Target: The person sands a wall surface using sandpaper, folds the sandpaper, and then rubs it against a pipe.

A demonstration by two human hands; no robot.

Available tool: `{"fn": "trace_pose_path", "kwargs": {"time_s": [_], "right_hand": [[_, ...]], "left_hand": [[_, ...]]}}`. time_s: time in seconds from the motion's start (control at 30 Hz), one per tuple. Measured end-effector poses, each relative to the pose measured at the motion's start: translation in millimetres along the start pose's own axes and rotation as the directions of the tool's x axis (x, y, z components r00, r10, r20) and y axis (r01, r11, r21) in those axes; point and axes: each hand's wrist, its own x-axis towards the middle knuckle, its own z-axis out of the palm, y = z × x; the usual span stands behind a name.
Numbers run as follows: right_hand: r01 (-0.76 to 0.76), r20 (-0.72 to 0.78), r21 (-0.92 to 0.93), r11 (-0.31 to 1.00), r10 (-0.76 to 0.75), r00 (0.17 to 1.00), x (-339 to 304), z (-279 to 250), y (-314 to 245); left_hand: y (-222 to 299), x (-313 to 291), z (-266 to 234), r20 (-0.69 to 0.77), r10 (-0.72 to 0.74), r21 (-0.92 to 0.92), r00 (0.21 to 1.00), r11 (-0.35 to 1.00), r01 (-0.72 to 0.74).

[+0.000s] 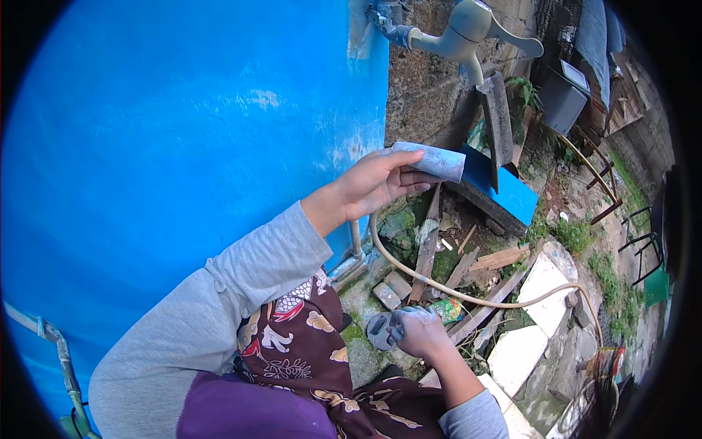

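My left hand (365,183) is raised beside the blue wall, thumb above and fingers below a short, pale blue-grey block or tube-like piece (431,161) with a worn, dusty surface. Its exact kind is not clear. Lower down, near my knee, my right hand (420,331) has its fingers curled at a round grey disc-like thing (380,331). Bluish dust or paint marks those fingers. The hand hides part of the disc. Patterned dark red cloth (307,329) covers my lap below the left forearm.
The blue wall (183,132) fills the left side. A tap (464,33) juts out above, over a grey curved strip (497,117). A blue board (504,186), wood scraps (501,257), pale slabs (537,300) and a beige hose (468,296) lie on the uneven ground. A pipe (62,358) runs at lower left.
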Motion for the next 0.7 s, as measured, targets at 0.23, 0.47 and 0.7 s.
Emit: {"fn": "trace_pose_path", "kwargs": {"time_s": [0.23, 0.47, 0.7], "right_hand": [[0.016, -0.226, 0.796, 0.605, 0.273, 0.935, 13.7, -29.7, 6.4], [0.219, -0.253, 0.967, 0.132, 0.378, 0.890, 8.6, -57.0, -0.8], [0.358, -0.325, 0.933, -0.035, 0.342, 0.882, 4.6, -62.0, 0.0]], "left_hand": [[-0.2, -8.6, 12.8, 0.123, -0.055, 0.395, 0.991, 0.919, 0.002], [-3.0, -13.4, 14.1, 0.160, -0.098, 0.608, 0.982, 0.794, -0.020], [-2.6, -15.1, 16.7, 0.218, -0.108, 0.623, 0.970, 0.781, -0.053]]}}
